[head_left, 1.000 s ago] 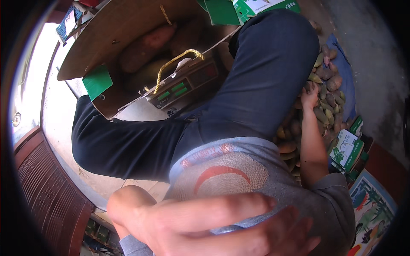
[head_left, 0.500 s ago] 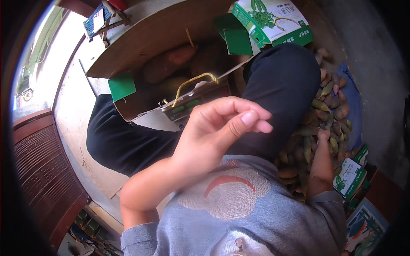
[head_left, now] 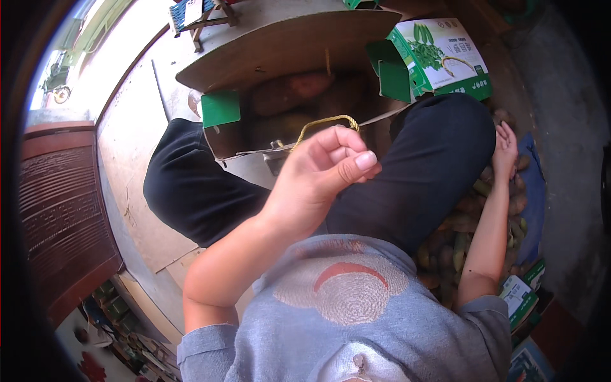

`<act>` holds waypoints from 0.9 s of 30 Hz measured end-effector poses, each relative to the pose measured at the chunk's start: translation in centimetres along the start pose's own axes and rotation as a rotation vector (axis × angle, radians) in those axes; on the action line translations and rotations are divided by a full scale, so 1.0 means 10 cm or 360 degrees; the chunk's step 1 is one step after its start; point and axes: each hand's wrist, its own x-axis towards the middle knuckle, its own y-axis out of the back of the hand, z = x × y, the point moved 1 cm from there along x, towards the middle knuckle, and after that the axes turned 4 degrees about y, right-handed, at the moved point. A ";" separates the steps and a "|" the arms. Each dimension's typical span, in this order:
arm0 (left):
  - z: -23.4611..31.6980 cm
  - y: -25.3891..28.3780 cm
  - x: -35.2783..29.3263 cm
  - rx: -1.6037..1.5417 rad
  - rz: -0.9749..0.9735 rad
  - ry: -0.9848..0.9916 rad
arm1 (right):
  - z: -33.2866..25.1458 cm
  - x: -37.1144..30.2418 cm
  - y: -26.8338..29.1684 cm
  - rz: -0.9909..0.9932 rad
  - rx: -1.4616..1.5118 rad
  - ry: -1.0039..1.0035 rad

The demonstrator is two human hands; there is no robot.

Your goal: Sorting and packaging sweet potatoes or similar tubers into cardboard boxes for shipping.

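L hand (head_left: 321, 167) up in mid-view above the lap, fingers curled narrow, thumb beside fingertips. It's in front of the near edge of 1 open cardboard box (head_left: 254, 60), next to yellow rope handle (head_left: 326, 119). Large tubers (head_left: 293, 92) lie inside box, in shadow; green flap (head_left: 221, 109) at its L corner. R hand (head_left: 505, 151) out past R knee, fingers loosely extended, fairly wide, fingertips near 1 tuber (head_left: 503, 116); can't tell if touching. Tuber pile (head_left: 445, 245) on floor R of thigh, partly under R forearm, w/ blue sheet (head_left: 533, 191) along its outer side. White/green printed carton (head_left: 445, 54) just beyond R knee. Stool w/ blue woven seat (head_left: 196, 13) top L, carved brown wood panel (head_left: 67, 210) far L.
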 end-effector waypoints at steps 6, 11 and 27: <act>1.35 0.26 -0.13 0.0765 0.0046 -0.0787 | -2.59 0.27 -1.00 -0.0381 -0.0039 0.0500; 2.07 1.22 0.29 0.2550 0.0573 -0.1133 | -3.52 -0.47 -1.97 -0.1239 -0.0359 0.1485; 2.17 1.68 0.12 0.3532 0.0623 -0.0522 | -3.17 -0.86 -2.88 -0.1681 -0.1059 0.1582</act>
